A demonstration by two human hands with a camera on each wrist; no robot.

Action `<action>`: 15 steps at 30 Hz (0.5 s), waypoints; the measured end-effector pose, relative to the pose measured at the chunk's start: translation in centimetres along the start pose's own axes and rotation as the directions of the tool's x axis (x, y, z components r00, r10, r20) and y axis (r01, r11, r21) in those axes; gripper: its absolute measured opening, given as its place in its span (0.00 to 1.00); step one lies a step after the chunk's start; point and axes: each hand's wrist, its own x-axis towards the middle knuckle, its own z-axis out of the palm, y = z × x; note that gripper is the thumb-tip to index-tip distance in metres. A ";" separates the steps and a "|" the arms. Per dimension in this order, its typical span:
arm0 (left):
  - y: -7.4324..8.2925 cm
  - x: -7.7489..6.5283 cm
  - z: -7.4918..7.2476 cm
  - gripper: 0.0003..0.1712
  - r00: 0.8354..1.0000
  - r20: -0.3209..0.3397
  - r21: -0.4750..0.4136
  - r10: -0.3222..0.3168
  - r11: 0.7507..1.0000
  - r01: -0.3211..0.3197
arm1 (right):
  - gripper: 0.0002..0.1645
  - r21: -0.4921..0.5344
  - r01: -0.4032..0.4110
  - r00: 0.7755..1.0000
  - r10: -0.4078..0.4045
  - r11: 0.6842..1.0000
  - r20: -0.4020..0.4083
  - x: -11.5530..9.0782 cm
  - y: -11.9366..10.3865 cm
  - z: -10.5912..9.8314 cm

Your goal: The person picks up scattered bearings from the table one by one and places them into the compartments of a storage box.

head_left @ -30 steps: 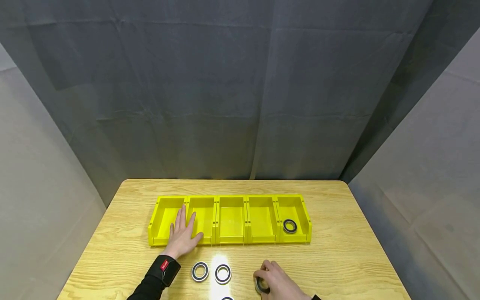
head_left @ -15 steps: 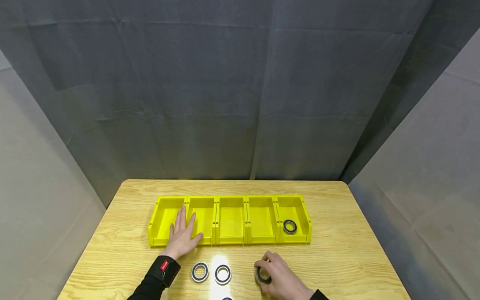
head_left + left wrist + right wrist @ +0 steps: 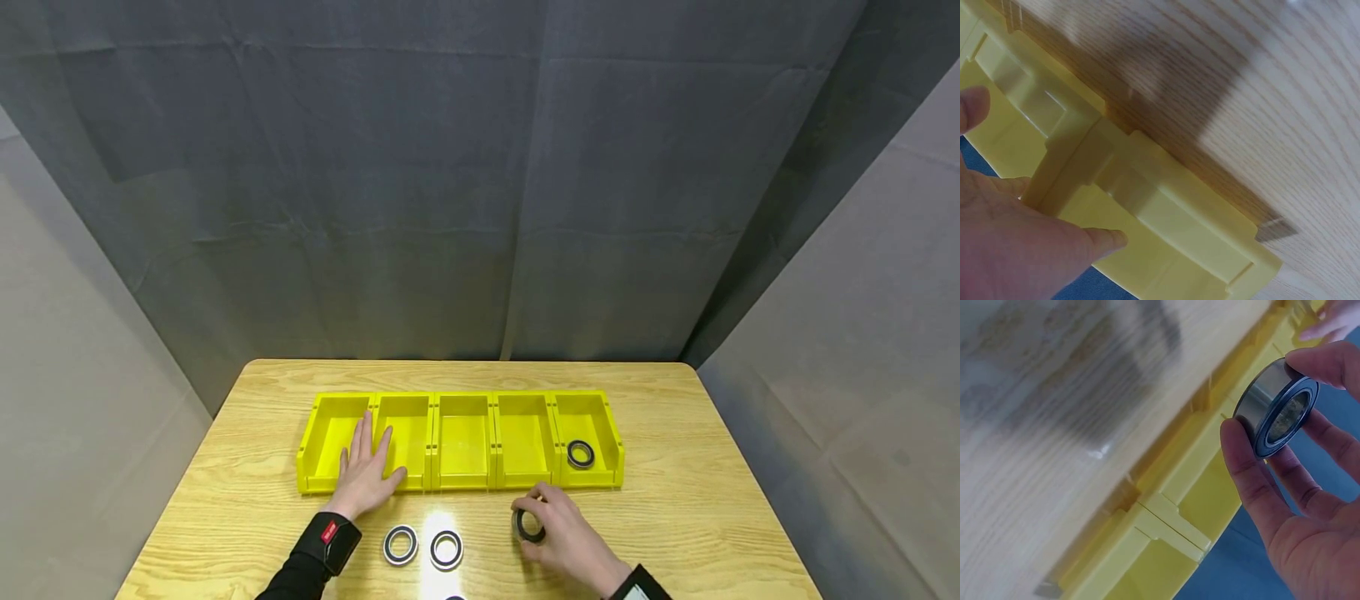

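In the head view my right hand point(image 3: 562, 533) pinches a ball bearing point(image 3: 1272, 403), a steel ring with a dark seal, between thumb and fingers. It is held above the table, just in front of the row of yellow bins point(image 3: 464, 481). My left hand point(image 3: 363, 477) is spread over the divider between the two leftmost bins, fingers straight; the left wrist view shows its fingers point(image 3: 1107, 240) reaching over the bin fronts. Another bearing point(image 3: 581, 454) lies in the rightmost bin. Two more, a left bearing point(image 3: 401, 545) and a right bearing point(image 3: 446, 550), lie flat on the table.
A further bearing point(image 3: 455, 597) is cut off by the bottom edge of the head view. The wooden table point(image 3: 675, 500) has rounded far corners. A grey curtain point(image 3: 465, 183) hangs behind it, with pale panels point(image 3: 847, 350) on both sides.
My right hand has moved forward, toward the bins, with the bearing pinched in it. My left hand stays in place over the left bins.
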 end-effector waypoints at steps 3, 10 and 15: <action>0.0 0.0 0.0 0.45 1.000 0.005 0.003 -0.003 1.000 0.003 | 0.27 0.004 -0.004 1.000 0.005 1.000 -0.015 0.2 0.0 -0.2; -0.3 0.0 0.4 0.44 0.998 -0.046 -0.038 0.038 0.998 -0.039 | 0.27 0.000 -0.002 0.999 0.002 1.000 -0.050 0.5 -0.2 -0.5; -0.4 0.0 0.6 0.44 0.996 -0.069 -0.032 0.052 0.998 -0.055 | 0.28 -0.006 -0.011 0.998 0.010 1.000 -0.070 0.5 -0.4 -0.7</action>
